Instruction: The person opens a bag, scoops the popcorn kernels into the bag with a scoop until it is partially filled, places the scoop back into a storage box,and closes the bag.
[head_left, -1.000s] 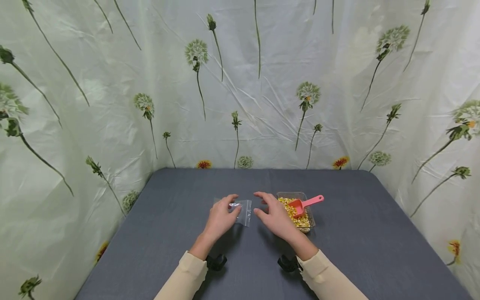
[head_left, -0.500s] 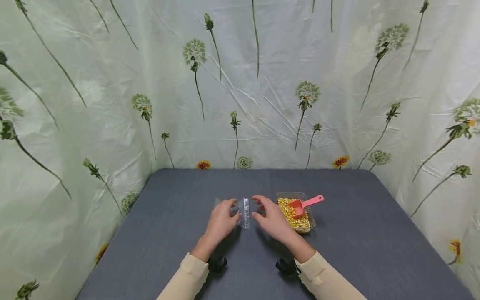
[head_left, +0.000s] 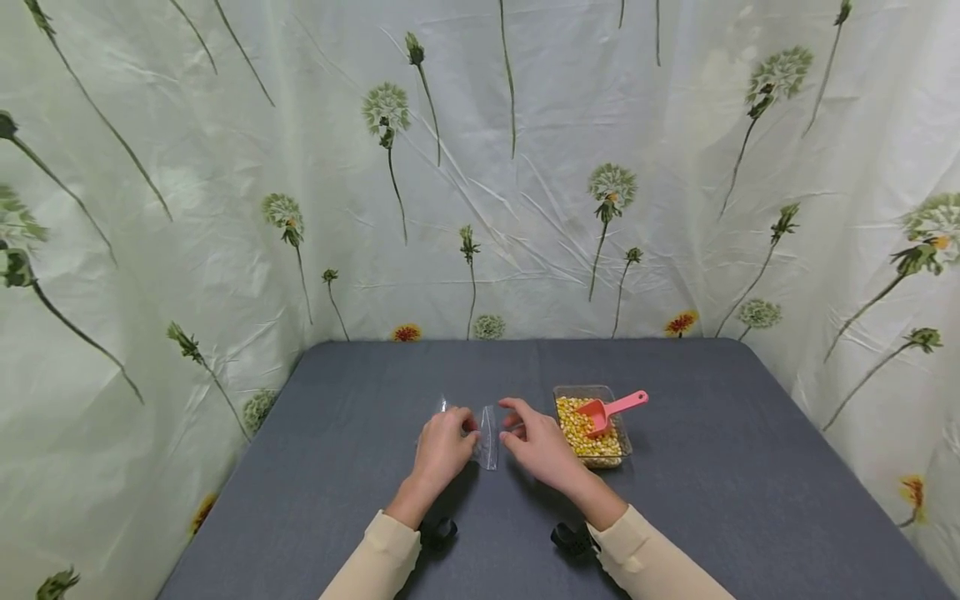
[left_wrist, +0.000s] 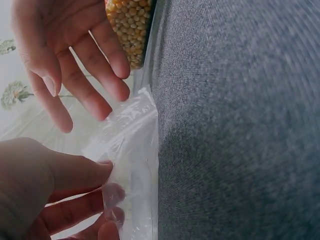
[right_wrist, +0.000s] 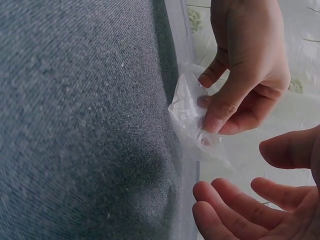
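A small clear zip bag [head_left: 487,440] is pinched between the thumb and fingers of my left hand [head_left: 441,446], its zip strip facing right. In the left wrist view the bag [left_wrist: 137,150] looks crinkled, with fingertips showing through the film. My right hand [head_left: 543,446] hovers just right of the zip strip, fingers apart and loosely bent, holding nothing. The right wrist view shows its fingers [right_wrist: 240,205] spread below the bag [right_wrist: 190,107]. Close behind that hand stands a clear box [head_left: 626,446] of corn kernels [head_left: 576,425], a pink scoop [head_left: 600,412] lying in it.
A dark grey cloth covers the table [head_left: 360,383]. A pale curtain with printed dandelions [head_left: 525,208] hangs at the back and both sides. Black wrist cameras [head_left: 438,533] sit under the cream sleeves [head_left: 375,554].
The bag has turned and drawn slightly nearer in my left hand, its zip strip shifting left and down. My right hand has moved slightly left, toward the bag, then down a little.
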